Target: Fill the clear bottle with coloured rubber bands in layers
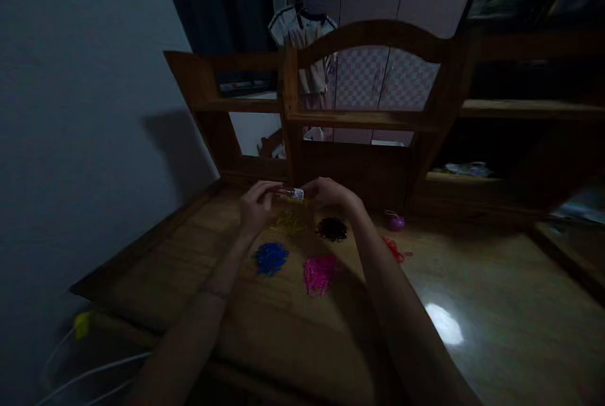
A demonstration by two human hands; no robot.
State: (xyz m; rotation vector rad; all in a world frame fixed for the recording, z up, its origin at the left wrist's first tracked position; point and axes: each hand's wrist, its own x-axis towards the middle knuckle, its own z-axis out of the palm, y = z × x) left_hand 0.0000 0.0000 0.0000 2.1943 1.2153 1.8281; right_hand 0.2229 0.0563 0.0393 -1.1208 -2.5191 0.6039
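A small narrow container with a white label point(297, 194) is held up over the far part of the desk; its exact kind is too dark to make out. My left hand point(256, 205) grips its left end, thumb below. At the labelled end, the bent fingers of my right hand point(326, 191) close on it, partly hidden by the wrist. Below lie loose piles of thin band-like strips: yellow point(292, 222) under the container, black point(333, 229) under my right hand, blue point(271, 258) nearer on the left, and pink point(320, 272) at the front middle.
Right of my right forearm lie some red strips point(394, 249) and a round purple object point(396, 222). A wooden shelf frame point(363, 119) rises along the desk's back, with a wall point(94, 141) at the left. White cables point(104, 367) hang below the front left edge.
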